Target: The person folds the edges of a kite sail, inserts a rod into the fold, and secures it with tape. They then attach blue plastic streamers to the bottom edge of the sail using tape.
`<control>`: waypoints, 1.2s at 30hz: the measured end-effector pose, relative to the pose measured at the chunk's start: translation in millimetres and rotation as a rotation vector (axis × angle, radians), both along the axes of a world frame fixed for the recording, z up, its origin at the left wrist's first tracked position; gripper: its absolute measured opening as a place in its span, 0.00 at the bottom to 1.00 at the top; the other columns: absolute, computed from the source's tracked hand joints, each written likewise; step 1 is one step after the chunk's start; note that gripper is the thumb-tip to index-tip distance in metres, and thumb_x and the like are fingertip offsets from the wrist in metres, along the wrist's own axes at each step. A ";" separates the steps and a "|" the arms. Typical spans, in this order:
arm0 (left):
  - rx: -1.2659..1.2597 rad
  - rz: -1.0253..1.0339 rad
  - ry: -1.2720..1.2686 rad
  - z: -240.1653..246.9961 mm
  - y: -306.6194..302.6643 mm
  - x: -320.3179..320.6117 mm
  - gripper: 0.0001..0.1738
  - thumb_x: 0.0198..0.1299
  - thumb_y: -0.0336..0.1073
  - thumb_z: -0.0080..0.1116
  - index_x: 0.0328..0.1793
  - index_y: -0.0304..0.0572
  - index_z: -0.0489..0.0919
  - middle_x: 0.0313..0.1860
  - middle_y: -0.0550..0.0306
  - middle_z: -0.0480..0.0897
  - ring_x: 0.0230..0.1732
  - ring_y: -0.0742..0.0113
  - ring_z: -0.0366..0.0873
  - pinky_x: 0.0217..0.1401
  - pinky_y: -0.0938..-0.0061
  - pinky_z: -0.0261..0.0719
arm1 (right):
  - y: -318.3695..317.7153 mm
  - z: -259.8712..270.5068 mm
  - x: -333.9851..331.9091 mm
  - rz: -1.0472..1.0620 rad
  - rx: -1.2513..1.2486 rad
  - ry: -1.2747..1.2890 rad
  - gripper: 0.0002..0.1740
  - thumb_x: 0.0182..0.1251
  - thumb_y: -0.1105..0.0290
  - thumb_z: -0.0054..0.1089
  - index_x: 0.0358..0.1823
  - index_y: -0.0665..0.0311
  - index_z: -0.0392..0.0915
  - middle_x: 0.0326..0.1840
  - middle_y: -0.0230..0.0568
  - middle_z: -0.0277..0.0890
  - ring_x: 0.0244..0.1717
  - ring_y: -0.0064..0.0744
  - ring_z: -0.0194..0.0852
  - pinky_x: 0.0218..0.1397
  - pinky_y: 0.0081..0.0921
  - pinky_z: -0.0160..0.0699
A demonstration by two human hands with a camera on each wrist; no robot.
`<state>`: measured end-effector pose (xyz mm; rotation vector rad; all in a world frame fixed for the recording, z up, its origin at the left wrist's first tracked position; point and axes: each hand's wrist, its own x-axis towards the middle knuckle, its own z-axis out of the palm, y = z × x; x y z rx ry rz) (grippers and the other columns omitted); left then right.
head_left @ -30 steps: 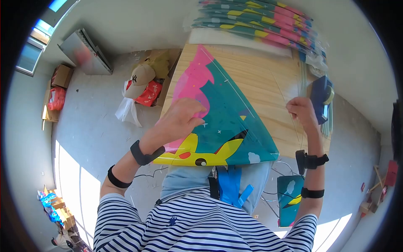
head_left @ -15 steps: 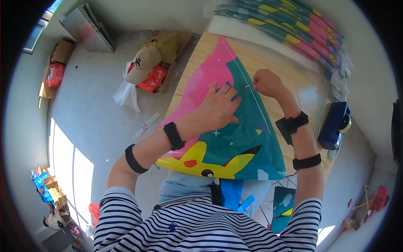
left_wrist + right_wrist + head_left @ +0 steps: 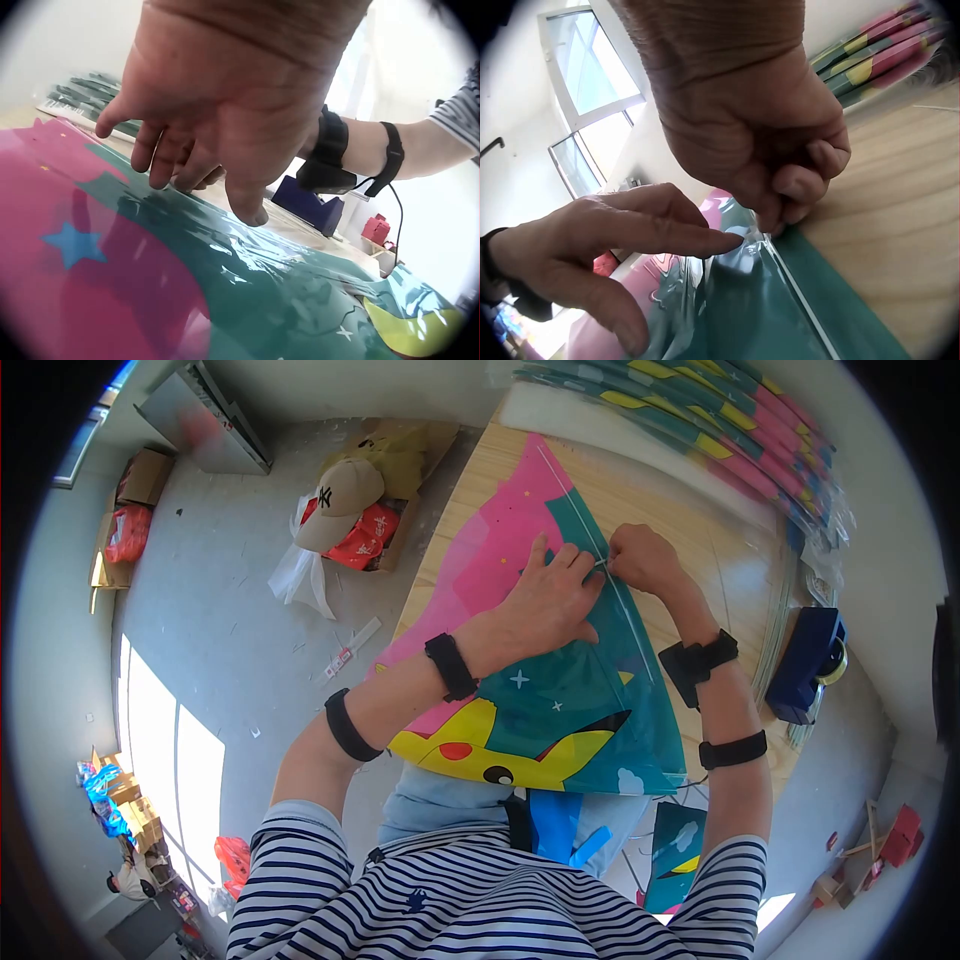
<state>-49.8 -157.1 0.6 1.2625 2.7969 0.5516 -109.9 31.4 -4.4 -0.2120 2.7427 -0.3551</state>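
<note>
A triangular plastic kite (image 3: 540, 705), pink and teal with a yellow cartoon face, lies over the wooden table toward the person's lap. Along its right edge runs a thin white rod (image 3: 621, 605). My right hand (image 3: 645, 560) has its fingers curled at that edge, and in the right wrist view its thumb and fingertips pinch a small white fitting (image 3: 759, 238) on the rod, partly hidden. From the left, my left hand (image 3: 550, 600) spreads over the kite's middle, fingers mostly straight. Its index fingertip reaches right up to the fitting.
Several rolled, wrapped kites (image 3: 700, 425) lie at the table's back. On the right stand a blue tape dispenser (image 3: 795, 660) and a bundle of thin rods (image 3: 768, 650). A cap (image 3: 340, 505) sits over bags on the floor at left. Another printed piece (image 3: 675, 845) hangs low on the right.
My right hand has moved left from beside the dispenser to the kite's edge. My left hand has slid right and forward across the kite toward it. The head view has shifted.
</note>
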 end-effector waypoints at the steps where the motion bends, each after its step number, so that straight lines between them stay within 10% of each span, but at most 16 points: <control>1: -0.005 0.000 0.018 -1.0 1.4 -1.1 0.39 0.44 0.50 0.76 0.61 0.36 0.78 0.51 0.48 0.72 0.62 0.49 0.67 0.72 0.37 0.58 | 0.0 -0.7 -0.4 0.009 0.007 0.005 0.10 0.53 0.70 0.58 0.35 0.64 0.84 0.39 0.55 0.84 0.44 0.57 0.84 0.45 0.47 0.83; 6: -0.065 0.011 0.019 -2.6 7.1 -4.6 0.39 0.43 0.54 0.75 0.58 0.36 0.79 0.51 0.50 0.72 0.62 0.51 0.67 0.72 0.33 0.57 | -2.9 1.1 1.2 0.010 0.036 -0.011 0.11 0.53 0.70 0.58 0.36 0.66 0.84 0.41 0.57 0.84 0.46 0.57 0.83 0.45 0.48 0.83; 14: -0.127 0.016 0.067 -2.0 9.3 -4.6 0.40 0.42 0.58 0.74 0.56 0.38 0.80 0.53 0.52 0.73 0.62 0.52 0.68 0.71 0.31 0.57 | 36.3 5.7 -4.4 -0.453 -0.384 -0.212 0.13 0.49 0.66 0.74 0.26 0.70 0.83 0.17 0.42 0.77 0.19 0.33 0.81 0.31 0.29 0.80; 21: -0.084 0.022 0.097 -8.5 9.9 -2.9 0.40 0.41 0.58 0.74 0.56 0.38 0.80 0.52 0.51 0.73 0.62 0.52 0.69 0.70 0.30 0.57 | 11.7 -7.5 37.7 -0.430 -0.542 0.191 0.08 0.49 0.69 0.70 0.27 0.66 0.84 0.27 0.47 0.83 0.30 0.39 0.85 0.36 0.33 0.82; 30: -0.117 0.016 0.087 -6.7 9.9 -2.5 0.41 0.41 0.59 0.75 0.56 0.38 0.79 0.50 0.51 0.73 0.62 0.50 0.69 0.70 0.28 0.55 | -18.4 -25.4 38.4 -0.239 -0.012 0.531 0.07 0.47 0.72 0.65 0.29 0.66 0.84 0.29 0.50 0.84 0.37 0.48 0.84 0.39 0.40 0.82; 32: -0.104 0.016 0.113 -6.7 7.9 -1.0 0.41 0.41 0.59 0.74 0.56 0.38 0.79 0.50 0.51 0.73 0.62 0.50 0.69 0.70 0.28 0.54 | 4.4 -24.7 31.7 -0.498 -0.701 0.094 0.08 0.49 0.72 0.66 0.31 0.66 0.85 0.27 0.49 0.83 0.35 0.44 0.85 0.35 0.37 0.81; 36: -0.008 0.023 0.033 -7.5 8.4 -2.1 0.42 0.43 0.61 0.73 0.59 0.40 0.79 0.52 0.51 0.73 0.61 0.51 0.69 0.70 0.31 0.54 | 57.7 1.0 91.0 -0.733 -0.527 0.407 0.09 0.51 0.71 0.68 0.33 0.67 0.85 0.26 0.48 0.83 0.33 0.38 0.84 0.34 0.32 0.79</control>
